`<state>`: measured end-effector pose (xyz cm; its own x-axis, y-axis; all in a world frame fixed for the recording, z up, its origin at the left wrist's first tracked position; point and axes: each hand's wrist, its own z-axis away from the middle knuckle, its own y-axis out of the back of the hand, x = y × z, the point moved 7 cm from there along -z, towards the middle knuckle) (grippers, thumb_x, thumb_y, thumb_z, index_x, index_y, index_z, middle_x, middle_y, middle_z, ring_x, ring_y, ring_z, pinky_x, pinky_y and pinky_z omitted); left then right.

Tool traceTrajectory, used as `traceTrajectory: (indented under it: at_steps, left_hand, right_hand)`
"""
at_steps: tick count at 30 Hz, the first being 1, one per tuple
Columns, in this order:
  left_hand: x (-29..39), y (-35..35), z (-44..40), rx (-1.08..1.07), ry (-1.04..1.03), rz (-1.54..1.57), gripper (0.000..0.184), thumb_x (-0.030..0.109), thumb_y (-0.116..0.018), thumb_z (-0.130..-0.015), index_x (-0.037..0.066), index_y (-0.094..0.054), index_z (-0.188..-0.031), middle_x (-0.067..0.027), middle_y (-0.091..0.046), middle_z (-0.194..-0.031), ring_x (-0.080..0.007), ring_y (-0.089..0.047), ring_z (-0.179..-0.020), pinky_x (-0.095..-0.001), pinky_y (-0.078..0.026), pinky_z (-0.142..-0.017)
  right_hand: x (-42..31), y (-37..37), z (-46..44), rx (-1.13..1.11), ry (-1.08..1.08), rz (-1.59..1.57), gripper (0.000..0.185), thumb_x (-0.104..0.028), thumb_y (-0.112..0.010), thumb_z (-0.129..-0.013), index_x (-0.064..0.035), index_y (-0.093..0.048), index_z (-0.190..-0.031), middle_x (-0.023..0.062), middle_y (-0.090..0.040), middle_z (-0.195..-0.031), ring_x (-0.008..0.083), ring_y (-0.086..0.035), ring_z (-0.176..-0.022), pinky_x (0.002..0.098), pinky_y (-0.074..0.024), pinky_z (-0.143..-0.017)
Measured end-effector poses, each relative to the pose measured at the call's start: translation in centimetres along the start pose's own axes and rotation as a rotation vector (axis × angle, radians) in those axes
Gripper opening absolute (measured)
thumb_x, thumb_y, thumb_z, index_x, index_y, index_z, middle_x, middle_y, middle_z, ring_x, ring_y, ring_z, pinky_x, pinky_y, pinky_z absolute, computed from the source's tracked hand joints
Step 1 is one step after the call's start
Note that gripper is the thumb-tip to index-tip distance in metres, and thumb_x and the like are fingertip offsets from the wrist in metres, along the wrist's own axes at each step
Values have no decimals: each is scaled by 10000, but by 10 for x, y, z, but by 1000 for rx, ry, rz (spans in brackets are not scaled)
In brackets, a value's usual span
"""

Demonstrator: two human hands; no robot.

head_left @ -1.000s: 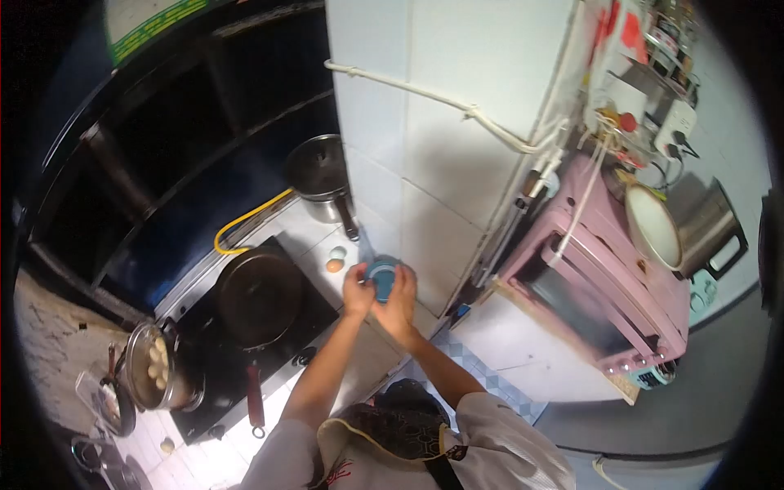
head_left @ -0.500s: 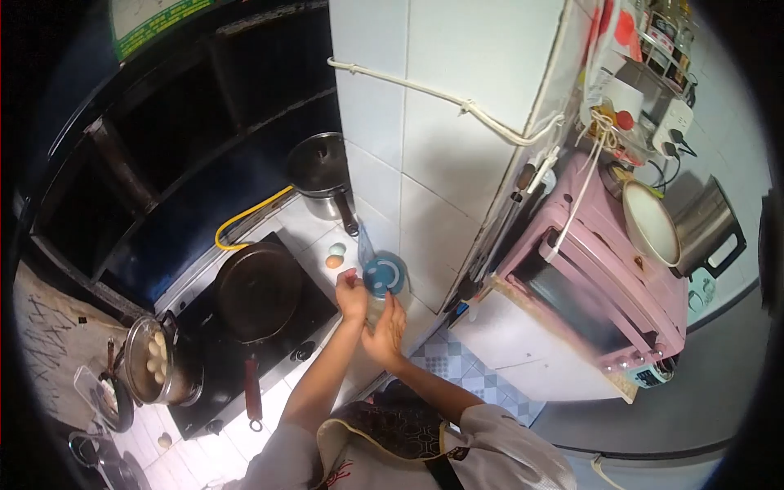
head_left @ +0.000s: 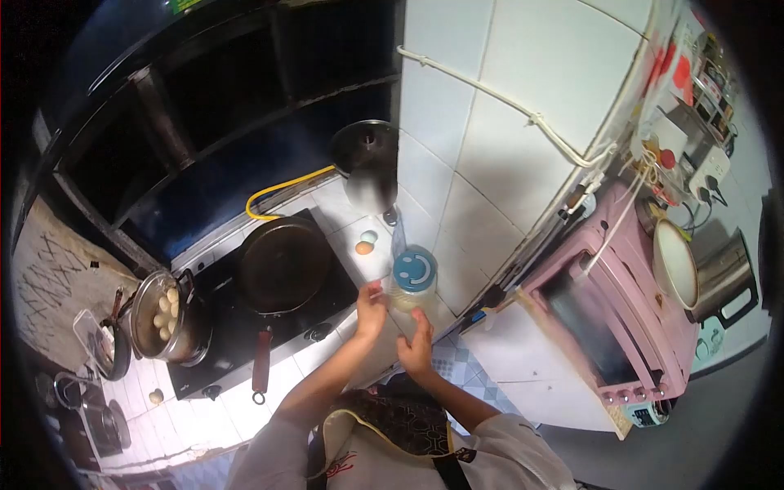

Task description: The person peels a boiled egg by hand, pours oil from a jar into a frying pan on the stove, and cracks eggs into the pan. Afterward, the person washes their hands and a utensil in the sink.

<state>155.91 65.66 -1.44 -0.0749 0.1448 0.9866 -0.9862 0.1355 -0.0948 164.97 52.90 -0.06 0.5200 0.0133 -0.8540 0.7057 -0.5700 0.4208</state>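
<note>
A clear jar with a blue lid (head_left: 415, 269), marked with a white smile-like curve, stands upright on the counter by the tiled wall. My left hand (head_left: 371, 312) is just left of the jar, its fingers loosely bent and apart, with nothing visible in them. In front of the jar is my right hand (head_left: 416, 345), index finger stretched toward the glass and the other fingers partly curled. I cannot tell whether that fingertip touches it. Behind the jar's left side lie a brown egg (head_left: 363, 248) and a pale greenish egg (head_left: 370, 237).
A frying pan (head_left: 284, 265) sits on the black cooktop (head_left: 216, 327), its handle toward me. On the left is a pot (head_left: 149, 327) holding several round pale items. A lidded saucepan (head_left: 367, 175) stands in the back corner. The pink oven (head_left: 604, 302) is on the right.
Both hands have drawn back from the jar; earlier they were close around it. The view has turned, so the scene has shifted mostly rightward in the frame.
</note>
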Motion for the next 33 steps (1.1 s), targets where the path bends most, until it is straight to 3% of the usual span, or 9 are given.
traceTrajectory:
  at_steps: [3, 5, 7, 18, 21, 23, 27, 30, 33]
  left_hand:
    - [-63, 20, 27, -383, 13, 102, 288, 54, -496, -807, 46, -474, -1095, -46, -510, -1023, -166, -505, -918, -299, -428, -764]
    - [-81, 33, 75, -649, 437, 476, 372, 151, -448, -873, 58, -413, -1232, -74, -509, -1061, -141, -494, -899, -315, -430, -775]
    - [-83, 54, 114, -801, 557, 462, 390, 163, -448, -875, 56, -392, -1246, -79, -496, -1088, -147, -486, -925, -316, -420, -794]
    - [-112, 157, 204, -1130, 81, -190, 507, 231, -446, -885, 46, -277, -1326, -106, -424, -1238, -182, -442, -1069, -320, -364, -900]
    - [-113, 169, 211, -1125, 1, -223, 543, 249, -446, -888, 43, -246, -1348, -113, -404, -1278, -192, -430, -1108, -321, -349, -929]
    - [-114, 180, 214, -1099, -31, -243, 567, 262, -446, -889, 42, -225, -1362, -118, -391, -1305, -198, -422, -1134, -322, -339, -948]
    - [-76, 203, 221, -980, 175, -372, 579, 287, -462, -886, 34, -250, -1362, -125, -360, -1353, -212, -387, -1192, -316, -312, -983]
    - [-35, 224, 220, -816, 446, -437, 523, 287, -499, -867, 22, -373, -1301, -133, -390, -1336, -222, -398, -1190, -306, -312, -986]
    - [1, 233, 215, -657, 590, -300, 425, 300, -556, -828, 18, -558, -1146, -105, -531, -1196, -213, -510, -1066, -317, -368, -941]
  right_hand:
    - [44, -35, 42, -613, -333, -298, 437, -175, -492, -861, 9, -381, -1241, 168, -410, -1282, 252, -368, -1206, 375, -275, -1001]
    - [88, -66, 109, -1178, -205, -171, 493, -295, -447, -897, -4, -366, -1287, 172, -415, -1299, 238, -395, -1218, 324, -294, -1007]
    - [102, -64, 155, -1425, -125, -106, 481, -302, -426, -901, -35, -365, -1296, 149, -400, -1318, 239, -346, -1243, 355, -236, -1023]
    - [143, -45, 175, -1462, -139, -166, 427, -311, -359, -904, -213, -380, -1320, 27, -316, -1402, 244, -73, -1353, 528, 82, -1043]
    - [100, -30, 148, -1567, -190, -42, 429, -323, -411, -885, -195, -419, -1294, 26, -330, -1395, 269, -142, -1340, 552, 5, -1046]
    - [45, -6, 117, -1522, 62, 225, 453, -259, -524, -863, -203, -409, -1298, 67, -390, -1348, 263, -321, -1266, 442, -219, -1047]
    - [48, 3, 91, -1409, 317, -60, 326, -214, -604, -806, -171, -574, -1128, 68, -536, -1199, 246, -457, -1149, 377, -352, -972]
    - [38, -12, 55, -1535, 239, 158, 141, -186, -614, -781, -109, -651, -893, 72, -646, -823, 221, -610, -779, 349, -473, -698]
    - [35, -54, 2, -1074, 216, 124, 216, -225, -605, -780, -84, -617, -943, 100, -619, -778, 221, -603, -689, 329, -470, -634]
